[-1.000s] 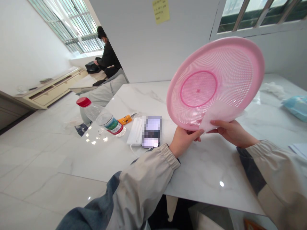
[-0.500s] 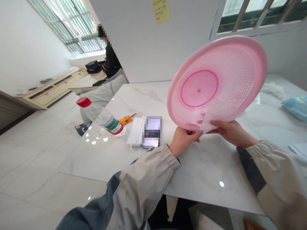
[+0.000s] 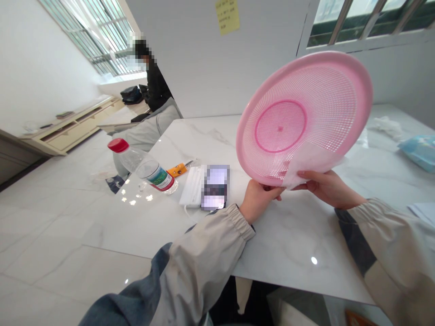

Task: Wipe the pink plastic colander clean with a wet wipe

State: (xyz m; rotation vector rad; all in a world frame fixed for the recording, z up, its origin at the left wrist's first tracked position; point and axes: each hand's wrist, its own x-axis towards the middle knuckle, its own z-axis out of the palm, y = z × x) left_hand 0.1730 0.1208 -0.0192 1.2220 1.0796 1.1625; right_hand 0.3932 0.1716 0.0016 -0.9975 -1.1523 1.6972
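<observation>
A round pink plastic colander (image 3: 326,90) is held up tilted above the table, its inside turned toward me. My left hand (image 3: 258,200) grips the lower rim, thumb in front and fingers curled behind it. A white tissue (image 3: 311,160) lies over the lower right part of the mesh and rim. With my right hand (image 3: 328,188) I pinch the tissue against the rim, the thumb on the front; the other fingers are partly hidden behind the colander.
Left on the marble-patterned table (image 3: 210,136) are a red-capped bottle (image 3: 154,172), an orange item (image 3: 177,170), a white box-like item (image 3: 192,188) and a phone (image 3: 215,188). A blue packet (image 3: 419,153) and crumpled plastic (image 3: 387,127) lie at right. A person (image 3: 156,86) sits beyond.
The colander has turned slightly, its upper right rim shifting a little to the left. Both hands keep their hold in nearly the same place.
</observation>
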